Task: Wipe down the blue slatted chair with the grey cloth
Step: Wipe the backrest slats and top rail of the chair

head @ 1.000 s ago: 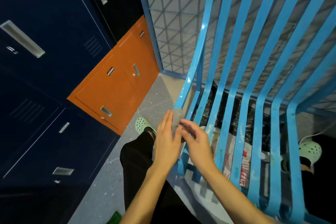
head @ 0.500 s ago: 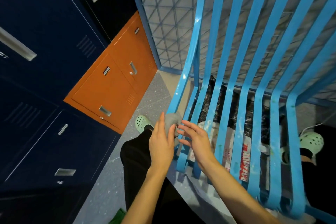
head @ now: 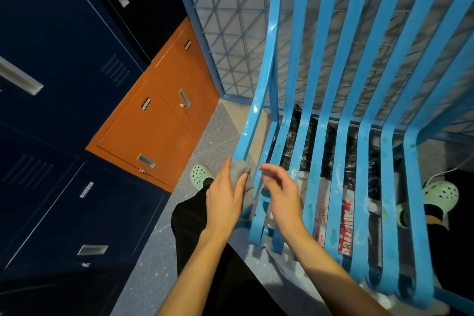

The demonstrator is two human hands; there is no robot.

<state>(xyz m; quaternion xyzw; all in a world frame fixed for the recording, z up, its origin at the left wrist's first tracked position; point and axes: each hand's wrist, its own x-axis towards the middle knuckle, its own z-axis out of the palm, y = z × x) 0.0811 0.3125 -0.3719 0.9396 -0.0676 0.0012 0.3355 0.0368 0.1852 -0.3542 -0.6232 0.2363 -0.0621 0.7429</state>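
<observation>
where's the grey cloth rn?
Head view, centre: the grey cloth is held in the left hand against the leftmost slat of the blue slatted chair.

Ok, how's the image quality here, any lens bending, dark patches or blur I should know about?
Head view: the wide-angle lens bows the slats of the blue slatted chair and the locker edges. Head view: the chair is brightly lit, while the navy lockers sink into shadow, darkest at bottom left. Head view: the fingertips of the right hand look slightly smeared; the grey cloth in the left hand is fairly sharp.
</observation>
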